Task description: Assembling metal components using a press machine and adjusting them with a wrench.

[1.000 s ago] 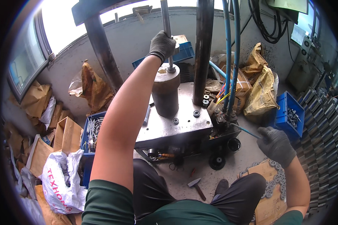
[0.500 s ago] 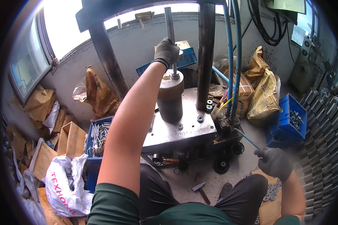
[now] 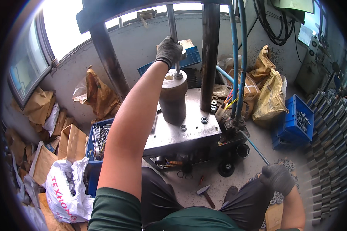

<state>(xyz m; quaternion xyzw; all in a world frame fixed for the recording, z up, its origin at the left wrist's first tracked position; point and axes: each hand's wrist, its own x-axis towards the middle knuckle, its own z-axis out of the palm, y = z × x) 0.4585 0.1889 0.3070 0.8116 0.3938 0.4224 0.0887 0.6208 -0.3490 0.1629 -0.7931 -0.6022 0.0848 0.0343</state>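
My left hand [image 3: 169, 51], in a dark grey glove, is closed around an upright steel shaft [image 3: 171, 23] in the press. The shaft's lower end meets a small ring [image 3: 177, 75] on top of a thick steel cylinder [image 3: 172, 101]. That cylinder stands on the metal press plate [image 3: 169, 136]. At the lower right, my right hand [image 3: 278, 179], gloved too, is wrapped round the end of a slim blue-grey lever [image 3: 254, 148], which slants up to the pump at the press's right side. Small bearings [image 3: 204, 119] lie on the plate.
Two dark press columns [image 3: 209, 57] flank the cylinder. A blue crate of metal rods [image 3: 100, 134] sits at left, beside a white woven sack [image 3: 67, 192]. On the floor lies a hammer [image 3: 206, 195]. Blue bins [image 3: 297, 123] and stacked metal parts [image 3: 331, 154] stand at right.
My right hand has pushed the lever's end downward and slightly to the left. My left hand keeps its grip on the shaft, and the view has shifted a little.
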